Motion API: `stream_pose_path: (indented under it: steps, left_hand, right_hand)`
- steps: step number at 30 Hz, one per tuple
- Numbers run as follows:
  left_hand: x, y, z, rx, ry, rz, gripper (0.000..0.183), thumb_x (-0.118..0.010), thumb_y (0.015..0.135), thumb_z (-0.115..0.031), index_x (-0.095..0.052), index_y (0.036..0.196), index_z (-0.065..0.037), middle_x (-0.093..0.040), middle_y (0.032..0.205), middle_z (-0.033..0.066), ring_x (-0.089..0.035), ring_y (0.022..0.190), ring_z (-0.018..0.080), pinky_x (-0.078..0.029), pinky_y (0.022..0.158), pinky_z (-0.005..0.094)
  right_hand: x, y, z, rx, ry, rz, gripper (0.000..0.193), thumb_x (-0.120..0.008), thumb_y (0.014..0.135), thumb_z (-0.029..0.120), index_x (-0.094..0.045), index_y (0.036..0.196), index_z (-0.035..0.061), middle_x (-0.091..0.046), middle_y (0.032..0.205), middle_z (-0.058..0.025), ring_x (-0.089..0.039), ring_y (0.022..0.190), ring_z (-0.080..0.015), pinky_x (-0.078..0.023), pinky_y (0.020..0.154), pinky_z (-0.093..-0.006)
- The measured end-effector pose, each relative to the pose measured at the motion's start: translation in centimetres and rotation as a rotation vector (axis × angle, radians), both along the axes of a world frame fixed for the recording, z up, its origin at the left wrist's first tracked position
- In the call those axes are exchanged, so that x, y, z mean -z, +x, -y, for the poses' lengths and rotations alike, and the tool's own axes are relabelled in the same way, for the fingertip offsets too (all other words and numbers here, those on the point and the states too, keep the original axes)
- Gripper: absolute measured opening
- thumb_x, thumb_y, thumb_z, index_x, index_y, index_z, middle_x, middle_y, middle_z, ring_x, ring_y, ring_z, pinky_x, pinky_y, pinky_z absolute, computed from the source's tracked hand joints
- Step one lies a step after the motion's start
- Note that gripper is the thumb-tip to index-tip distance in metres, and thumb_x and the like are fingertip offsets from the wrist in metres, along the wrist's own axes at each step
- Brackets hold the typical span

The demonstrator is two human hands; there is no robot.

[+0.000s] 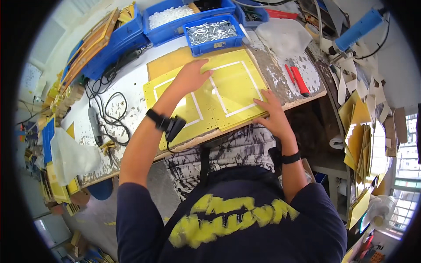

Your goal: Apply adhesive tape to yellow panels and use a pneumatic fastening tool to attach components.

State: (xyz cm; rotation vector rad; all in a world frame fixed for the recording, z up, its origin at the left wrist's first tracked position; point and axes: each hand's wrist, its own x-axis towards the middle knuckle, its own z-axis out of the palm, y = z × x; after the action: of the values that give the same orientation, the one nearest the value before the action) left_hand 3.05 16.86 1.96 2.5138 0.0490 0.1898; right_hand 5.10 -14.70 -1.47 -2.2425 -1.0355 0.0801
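Note:
Two yellow sheets lie side by side at the front of the workbench, a left sheet (204,109) and a right sheet (234,85). White strips form a rectangular outline on each, and small holes dot their surfaces. My left hand (191,78) reaches across the left sheet, its fingers stretched toward the right sheet's left side near the far end. Spread fingers of my right hand (275,115) rest at the right sheet's near right corner, the thumb by its front edge. Neither hand visibly grasps anything.
Beyond the sheets stands a blue bin (215,44) of metal fasteners, with a blue tray (171,17) of white pieces behind. Red-handled pliers (300,81) lie to the right. A corded tool (94,125) and its looped cable lie left, near a plastic bag (72,155).

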Motion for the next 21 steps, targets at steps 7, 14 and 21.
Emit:
stream_pose_path:
  steps: [7,14,21]
  left_hand:
    - [3.6,5.0,0.7,-0.073,0.309,0.005,0.048,-0.056,0.081,-0.035,-0.054,0.114,0.0,-0.053,0.112,0.0208,-0.05,0.105,0.0363,-0.041,0.09,0.0391]
    - [3.1,5.2,2.0,-0.114,0.341,0.07,0.043,-0.058,0.078,-0.037,-0.061,0.097,0.001,-0.056,0.097,0.0175,-0.052,0.094,0.0347,-0.043,0.082,0.0393]
    - [1.8,3.4,0.4,-0.088,0.181,0.068,0.045,-0.058,0.079,-0.037,-0.06,0.104,0.001,-0.058,0.102,0.0211,-0.054,0.098,0.0339,-0.043,0.087,0.0383]
  right_hand:
    - [0.6,-0.2,-0.2,0.066,0.098,0.01,0.05,-0.075,0.061,0.013,-0.061,0.109,0.009,-0.04,0.134,-0.0141,-0.028,0.129,-0.0336,-0.027,0.103,-0.0405]
    - [1.3,-0.5,-0.3,0.041,0.154,0.15,0.043,-0.075,0.06,0.011,-0.063,0.101,0.0076,-0.044,0.129,-0.0146,-0.034,0.124,-0.0354,-0.031,0.1,-0.0425]
    - [1.2,-0.8,-0.5,0.023,0.139,0.255,0.038,-0.074,0.064,0.018,-0.063,0.099,0.0086,-0.046,0.125,-0.0152,-0.038,0.12,-0.0363,-0.035,0.095,-0.0438]
